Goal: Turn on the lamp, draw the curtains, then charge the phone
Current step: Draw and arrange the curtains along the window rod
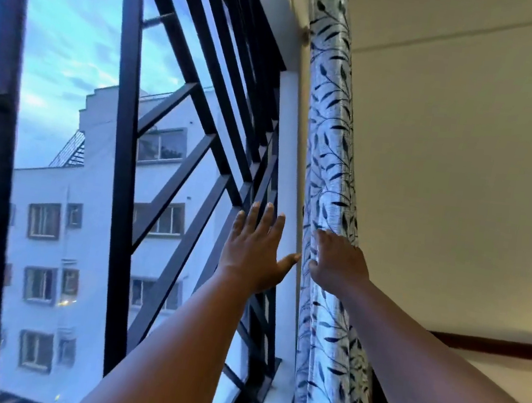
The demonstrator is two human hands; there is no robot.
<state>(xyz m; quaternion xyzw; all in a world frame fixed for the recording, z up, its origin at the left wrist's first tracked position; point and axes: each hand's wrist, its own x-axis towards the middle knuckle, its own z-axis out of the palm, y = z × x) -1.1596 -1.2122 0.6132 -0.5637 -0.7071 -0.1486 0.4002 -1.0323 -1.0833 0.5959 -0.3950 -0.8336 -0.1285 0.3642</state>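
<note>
Your right hand (339,260) closes around the bunched leaf-print curtain (329,162) at the window frame's (285,156) right edge, fingertips hidden in the folds. Your left hand (257,250) is spread open, flat before the black bars (119,183); curtain's top is cut off.

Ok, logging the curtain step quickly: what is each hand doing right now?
Left hand: open, fingers spread, holding nothing.
Right hand: closed on the bunched leaf-print curtain.
</note>
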